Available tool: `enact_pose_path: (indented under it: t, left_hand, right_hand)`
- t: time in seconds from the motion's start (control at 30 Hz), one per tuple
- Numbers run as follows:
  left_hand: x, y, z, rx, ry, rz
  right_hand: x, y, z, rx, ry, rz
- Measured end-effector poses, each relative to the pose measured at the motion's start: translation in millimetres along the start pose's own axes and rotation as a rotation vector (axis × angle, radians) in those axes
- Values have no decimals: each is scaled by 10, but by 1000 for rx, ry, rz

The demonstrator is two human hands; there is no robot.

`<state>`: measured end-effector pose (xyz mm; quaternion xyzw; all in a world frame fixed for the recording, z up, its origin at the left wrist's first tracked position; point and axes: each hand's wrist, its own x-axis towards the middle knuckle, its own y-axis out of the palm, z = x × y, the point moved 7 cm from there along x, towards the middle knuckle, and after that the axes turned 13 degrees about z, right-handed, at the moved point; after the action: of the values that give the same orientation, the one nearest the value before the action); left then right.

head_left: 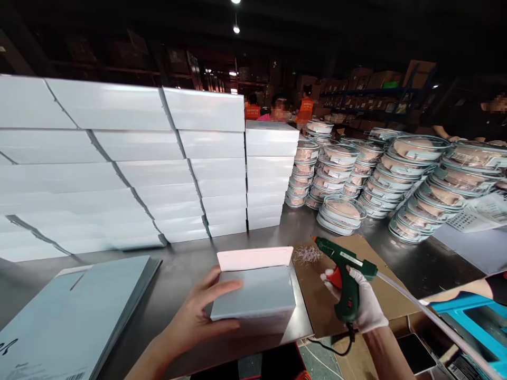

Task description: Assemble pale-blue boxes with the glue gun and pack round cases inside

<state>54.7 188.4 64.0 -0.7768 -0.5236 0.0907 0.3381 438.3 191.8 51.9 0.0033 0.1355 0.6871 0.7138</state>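
Note:
My left hand [200, 316] presses on the left side of a pale grey-blue box [257, 295] that lies on the steel table [186, 266], with its white flap [255, 258] standing up at the far edge. In my gloved right hand [362, 303] is a green glue gun [344, 279] with an orange trigger. Its orange nozzle points left towards the flap, above a brown cardboard sheet [317, 295] dotted with glue strings.
Stacks of finished white boxes [158, 169] form a wall across the back left. A pile of flat grey box blanks [75, 311] lies at the front left. Stacks of round clear-lidded containers [396, 179] fill the right. A blue crate [471, 316] sits at the lower right. People work behind.

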Motion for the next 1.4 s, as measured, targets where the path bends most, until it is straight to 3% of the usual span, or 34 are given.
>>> enact_pose_path:
  t: [0.13,0.23,0.3,0.33,0.4,0.47,0.7,0.9,1.03,1.2,1.27,1.33,1.4]
  left_hand:
    - [71,-55,-183,-6,40,105]
    - [136,-103,-351,-31,59,139]
    - [146,-136,-406,-44,82,111]
    - [140,-145,-418,-49,96,95]
    - [110,-145,-421,-53,129,57]
    - [69,-115,-408,-61,174,11]
    - [1,62,-274,-164,337,-200]
    - [20,19,-418,-121,350,40]
    - [70,8,-501,-126,283,134]
    - [62,-13,-429,-172,220,134]
    - [-14,-82,-322,-176,199,37]
    - [-104,-152,-146,-284,125,-166]
    - [-172,-103,37,-530,20,-396]
  right_hand:
    - [12,-426,-41,-262,162,-68]
    - [-113,-436,116,-434,142,-139]
    - [-169,-134,282,-514,-30,-96]
    - [-184,104,351,-549,-141,-10]
    - [-223,634,403,-611,-336,264]
    - [-272,1003,361,-645,-443,484]
    - [-429,1317,401,-799,-722,600]
    - [-546,1657,474,-952,-1026,756]
    - [-506,1673,439,-1088,-1088,784]
    - [-529,1508,349,-1192,-1070,647]
    - [-492,1292,326,-1014,-979,464]
    - [-433,1040,264,-759,-868,292]
    - [-373,930,141,-560,-735,298]
